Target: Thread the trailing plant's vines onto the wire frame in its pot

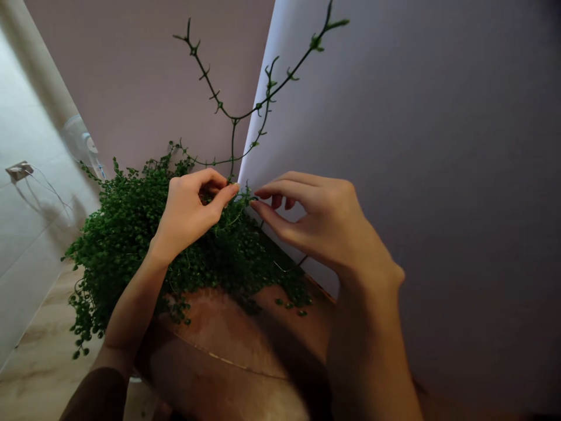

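While the left hand (190, 206) is pinching a thin stem (232, 140) above the plant (118, 228) left of centre, the right hand (324, 204) is hovering alongside, grip narrow, contents unclear, and hard tugging could be snapping that brittle-looking stem.

- One brown surface (210, 318), smooth, before me; a thin pale line curves along its front, and a dark shadow crosses its right part.
- On it, one dense green plant (127, 216), its base hidden from me by foliage.
- Several bead-like leaves (289, 304) toward my right; whether attached, I cannot tell.
- Lower, to my left: one pale, wood-grained floor (35, 333).
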The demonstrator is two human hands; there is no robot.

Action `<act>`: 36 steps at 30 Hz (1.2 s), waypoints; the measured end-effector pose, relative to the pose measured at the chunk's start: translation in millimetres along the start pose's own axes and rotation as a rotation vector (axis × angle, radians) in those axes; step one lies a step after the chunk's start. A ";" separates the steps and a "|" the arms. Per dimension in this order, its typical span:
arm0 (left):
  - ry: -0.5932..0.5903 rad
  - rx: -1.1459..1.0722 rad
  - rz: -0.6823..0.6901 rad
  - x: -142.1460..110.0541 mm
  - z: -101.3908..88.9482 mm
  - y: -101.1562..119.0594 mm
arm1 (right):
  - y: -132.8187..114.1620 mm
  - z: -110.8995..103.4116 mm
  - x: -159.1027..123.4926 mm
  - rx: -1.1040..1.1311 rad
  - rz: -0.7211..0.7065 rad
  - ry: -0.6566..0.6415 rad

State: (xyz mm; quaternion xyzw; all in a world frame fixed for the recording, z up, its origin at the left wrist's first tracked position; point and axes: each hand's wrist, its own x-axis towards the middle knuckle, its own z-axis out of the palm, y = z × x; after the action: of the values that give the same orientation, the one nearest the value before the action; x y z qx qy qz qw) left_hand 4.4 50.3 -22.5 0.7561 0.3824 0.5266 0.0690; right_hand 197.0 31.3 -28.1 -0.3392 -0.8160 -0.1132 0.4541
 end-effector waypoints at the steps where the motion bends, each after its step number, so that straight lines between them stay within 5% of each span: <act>1: -0.001 0.003 -0.001 -0.2 -0.1 0.7 | -0.1 0.2 0.1 0.000 0.002 -0.008; 9: 0.000 -0.021 0.012 0.3 -1.4 2.3 | 1.3 2.5 1.5 -0.030 0.018 -0.023; 18: -0.066 0.004 0.021 -4.4 11.3 6.7 | 6.7 10.3 0.1 -0.049 0.200 0.124; 36: -0.052 0.078 0.067 -4.1 19.8 4.6 | 6.4 16.1 3.1 -0.086 0.408 0.085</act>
State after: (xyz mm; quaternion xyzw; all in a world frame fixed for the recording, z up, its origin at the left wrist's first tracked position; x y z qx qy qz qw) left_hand 22.9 50.4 -31.8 0.7841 0.3752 0.4934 0.0319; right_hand 189.4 45.3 -35.4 -0.5113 -0.7050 -0.0680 0.4868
